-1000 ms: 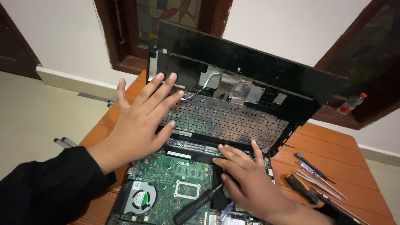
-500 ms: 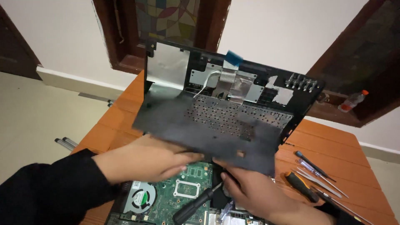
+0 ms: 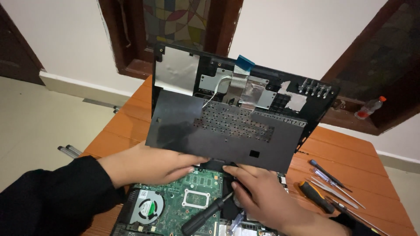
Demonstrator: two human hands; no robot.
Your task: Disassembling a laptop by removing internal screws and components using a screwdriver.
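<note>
Gripping the lower edge of the laptop's top cover point(image 3: 227, 131), the left hand point(image 3: 148, 166) and right hand point(image 3: 258, 192) close on it and tilt it upright, exposing the green circuit board point(image 3: 197, 192) underneath; a black screwdriver point(image 3: 205, 216) lies across it.

We see loose screwdrivers point(image 3: 326, 189) near the wooden table's point(image 3: 350, 150) right edge; a plastic bottle point(image 3: 369, 107) lies on the window ledge point(image 3: 350, 120) beyond.
</note>
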